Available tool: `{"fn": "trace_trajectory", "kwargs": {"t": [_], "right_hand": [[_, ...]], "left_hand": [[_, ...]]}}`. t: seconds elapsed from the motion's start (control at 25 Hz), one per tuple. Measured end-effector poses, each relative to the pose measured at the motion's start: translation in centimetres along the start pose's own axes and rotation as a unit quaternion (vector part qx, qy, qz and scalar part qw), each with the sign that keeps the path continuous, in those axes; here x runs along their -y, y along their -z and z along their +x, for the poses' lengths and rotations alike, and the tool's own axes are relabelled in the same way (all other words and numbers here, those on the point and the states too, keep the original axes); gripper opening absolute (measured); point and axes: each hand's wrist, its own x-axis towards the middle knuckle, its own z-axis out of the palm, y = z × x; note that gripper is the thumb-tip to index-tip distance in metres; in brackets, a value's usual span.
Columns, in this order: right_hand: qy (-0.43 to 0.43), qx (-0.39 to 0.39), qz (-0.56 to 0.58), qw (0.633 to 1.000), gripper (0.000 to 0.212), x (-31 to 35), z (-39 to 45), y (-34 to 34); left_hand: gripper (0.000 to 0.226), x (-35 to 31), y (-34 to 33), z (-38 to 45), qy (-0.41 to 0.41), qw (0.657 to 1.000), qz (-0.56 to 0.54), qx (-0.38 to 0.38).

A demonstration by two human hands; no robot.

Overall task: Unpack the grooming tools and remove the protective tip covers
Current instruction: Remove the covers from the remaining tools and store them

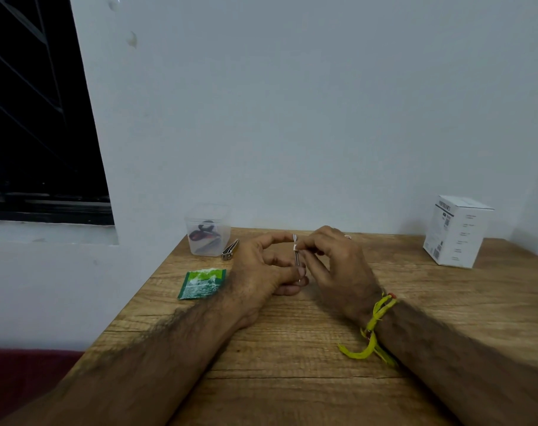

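Standing upright between both hands above the wooden table (292, 364), the slim metal grooming tool (296, 256) is pinched at its lower end by the left hand (258, 278) — thumb and curled fingers closed on the shaft — while the right hand (338, 265) pinches its upper part, fingertips closed around the pale tip cover (295, 247). Left of the tool lie a nail clipper (230, 251), a clear plastic container (207, 230) and a green sachet (201, 283); a white box (457, 232) stands well apart to its right.
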Motion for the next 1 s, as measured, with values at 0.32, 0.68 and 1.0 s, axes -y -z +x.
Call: {"fn": "trace_trajectory", "kwargs": {"t": [0.32,0.68,1.0], "right_hand": [[0.019,0.015,-0.004,1.0,0.01,0.32,-0.31,0.25],[0.004,0.037,-0.003,0.999,0.014,0.0,-0.26,0.75],[0.032,0.076,0.015,0.996,0.011,0.72,-0.21,0.6]], "left_hand": [[0.054,-0.3,-0.25,-0.12,0.001,1.0,0.003,-0.002],[0.022,-0.69,-0.27,-0.01,0.034,0.999,-0.016,-0.011],[0.019,-0.39,-0.21,0.34,0.051,0.997,0.007,-0.058]]}}
